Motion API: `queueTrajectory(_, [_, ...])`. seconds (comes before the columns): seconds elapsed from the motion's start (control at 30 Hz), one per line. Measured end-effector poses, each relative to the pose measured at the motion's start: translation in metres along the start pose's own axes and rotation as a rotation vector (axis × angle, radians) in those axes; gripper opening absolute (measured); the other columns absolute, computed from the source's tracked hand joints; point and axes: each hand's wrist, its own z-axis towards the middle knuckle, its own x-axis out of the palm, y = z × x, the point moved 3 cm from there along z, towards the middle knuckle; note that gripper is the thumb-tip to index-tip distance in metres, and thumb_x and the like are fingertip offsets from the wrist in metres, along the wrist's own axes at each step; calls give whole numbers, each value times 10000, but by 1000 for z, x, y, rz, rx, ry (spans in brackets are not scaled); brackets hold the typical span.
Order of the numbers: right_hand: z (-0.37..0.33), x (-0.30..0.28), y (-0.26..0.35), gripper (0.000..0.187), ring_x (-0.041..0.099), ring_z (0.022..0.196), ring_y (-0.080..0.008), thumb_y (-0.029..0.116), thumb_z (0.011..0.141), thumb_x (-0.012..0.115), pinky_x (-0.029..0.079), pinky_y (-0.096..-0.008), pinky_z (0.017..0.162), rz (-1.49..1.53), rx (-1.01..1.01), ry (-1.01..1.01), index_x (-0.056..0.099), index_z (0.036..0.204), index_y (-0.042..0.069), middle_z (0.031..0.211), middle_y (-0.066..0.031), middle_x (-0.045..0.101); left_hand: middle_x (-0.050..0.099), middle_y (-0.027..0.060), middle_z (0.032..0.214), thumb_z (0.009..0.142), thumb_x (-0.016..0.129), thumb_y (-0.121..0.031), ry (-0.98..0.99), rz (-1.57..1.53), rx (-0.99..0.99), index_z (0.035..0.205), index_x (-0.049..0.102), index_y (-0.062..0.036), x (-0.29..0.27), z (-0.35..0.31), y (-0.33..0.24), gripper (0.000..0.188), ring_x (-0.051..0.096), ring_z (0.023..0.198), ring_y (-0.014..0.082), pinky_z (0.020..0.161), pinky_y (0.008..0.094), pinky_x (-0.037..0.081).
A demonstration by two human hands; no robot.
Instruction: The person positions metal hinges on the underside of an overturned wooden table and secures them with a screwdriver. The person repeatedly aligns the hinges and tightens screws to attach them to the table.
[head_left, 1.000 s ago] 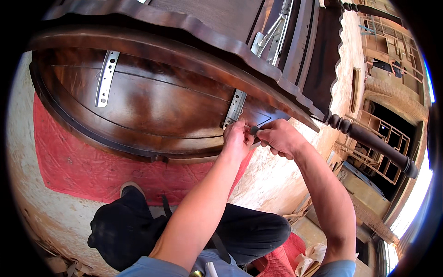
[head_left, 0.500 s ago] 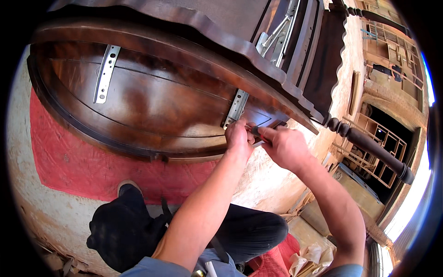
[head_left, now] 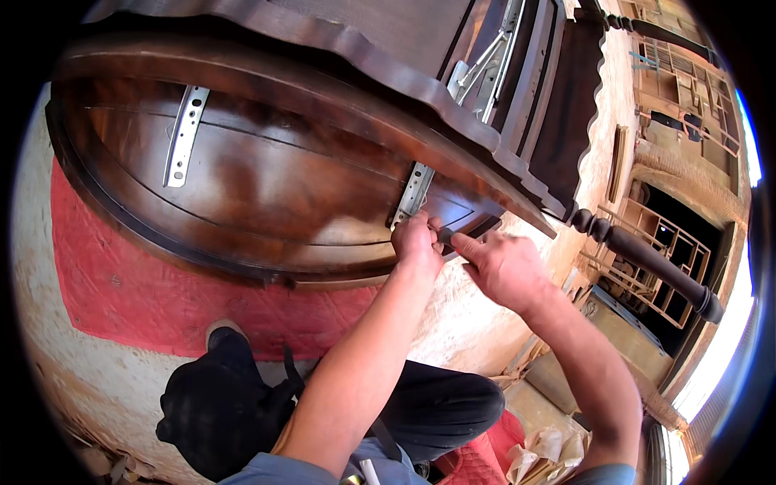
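A curved dark-brown wooden panel [head_left: 267,198] stretches across the upper left, with two silver perforated metal brackets on its inner face. My left hand [head_left: 416,241] is at the lower end of the right bracket [head_left: 414,192], fingers pinched together; whatever is between them is hidden. Close beside it, my right hand [head_left: 505,271] wraps around a small dark-ended tool [head_left: 445,234]. Most of the tool is covered by my fingers, and its dark end points at my left fingertips. The left bracket [head_left: 185,139] is untouched.
A red cloth [head_left: 162,295] lies under the panel. Above is a dark wooden frame with a wavy edge [head_left: 347,48] and a metal hinge mechanism [head_left: 485,77]. A turned wooden post [head_left: 647,259] juts out at right. Wooden frames [head_left: 699,105] stand beyond.
My right hand has turned slightly and sits a little farther right and lower. The red part of the tool seen before is now covered. My left hand has barely moved.
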Motion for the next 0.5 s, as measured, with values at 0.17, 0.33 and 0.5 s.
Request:
queueTrajectory(0.17, [-2,6,4,285,377,424,-108,327,986,569,287,-297,394,783,655,113,646,1150,107,639,-15,525,578,-10,737,1011,501,-141,15,16,-25,936,562,-113,-3,2,-7,100,390,492,52,467,233,292])
queueTrajectory(0.33, [-4,-7,2,276,491,474,-210,359,965,597,415,-366,476,-341,-147,-99,643,1104,126,629,-68,561,563,-4,727,1021,495,-141,8,-8,41,915,554,-121,5,6,-6,122,396,504,55,478,230,306])
queueTrajectory(0.5, [-2,4,-10,315,553,587,-169,296,964,585,476,-339,582,185,156,22,643,1172,67,606,-45,510,567,-18,741,1028,481,-142,44,50,7,907,554,-123,-1,2,-3,142,397,513,51,495,222,302])
